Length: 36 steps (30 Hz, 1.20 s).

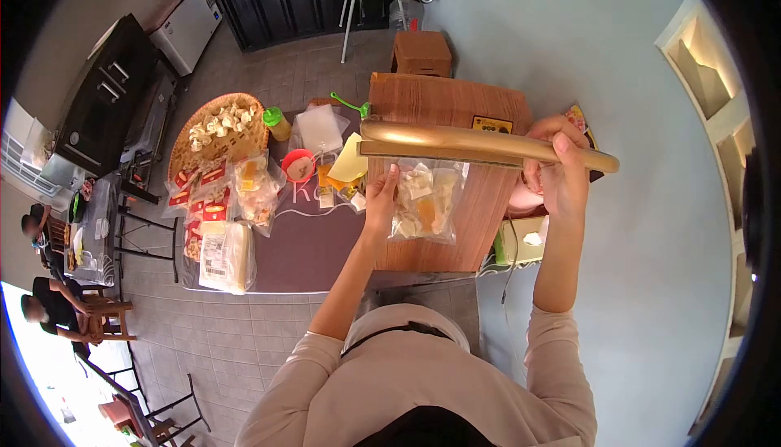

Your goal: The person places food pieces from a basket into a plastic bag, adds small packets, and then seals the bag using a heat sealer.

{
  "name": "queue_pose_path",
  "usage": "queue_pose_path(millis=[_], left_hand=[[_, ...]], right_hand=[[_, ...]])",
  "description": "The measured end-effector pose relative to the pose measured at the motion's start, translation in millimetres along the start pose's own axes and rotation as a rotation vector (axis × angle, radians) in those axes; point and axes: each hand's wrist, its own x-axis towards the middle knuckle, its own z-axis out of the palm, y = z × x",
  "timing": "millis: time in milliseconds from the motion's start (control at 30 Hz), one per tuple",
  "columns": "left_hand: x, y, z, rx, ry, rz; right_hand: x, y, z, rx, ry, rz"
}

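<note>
A long gold arm (455, 138), which looks like the lever of a bag sealer, runs across a wood-grain surface (488, 219). My right hand (557, 162) is closed round its right part. Below the arm lies a clear plastic bag (431, 207) with pale, folded food pieces and something orange inside; its upper edge reaches the arm. My left hand (381, 200) pinches the bag's left side, thumb pointing up near the arm. A yellow sheet (350, 160) is left of the arm's end.
On the dark table (317, 244) are a woven basket (187, 162) of pale dumplings, filled bags (255, 191), a white labelled pack (224, 260), a red cup (298, 165) and a green-lidded bottle (277, 126). A cable (510, 260) hangs at right beside a wall. Two people sit far left.
</note>
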Motion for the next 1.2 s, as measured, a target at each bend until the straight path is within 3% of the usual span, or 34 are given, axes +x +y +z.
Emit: queue_pose_path(millis=[300, 567, 633, 767, 833, 967, 1200], left_hand=[[-2, 4, -1, -0.031, -0.009, -0.066], [11, -16, -15, 0.122, 0.08, 0.11], [15, -20, -20, 0.059, 0.008, 0.024], [-17, 33, 16, 0.061, 0.036, -0.061], [-18, 33, 20, 0.075, 0.096, -0.062], [-12, 28, 9, 0.012, -0.045, -0.097], [-7, 21, 0, -0.036, -0.088, -0.128]], right_hand=[[-10, 7, -3, -0.005, -0.03, 0.002], [-49, 23, -4, -0.074, -0.024, -0.026], [-66, 30, -8, -0.058, -0.032, 0.029], [-92, 35, -8, -0.037, -0.021, 0.136], [-103, 39, -8, -0.034, 0.013, 0.219], [-114, 42, -4, 0.019, 0.064, 0.28], [-117, 48, -5, 0.037, 0.055, 0.271]])
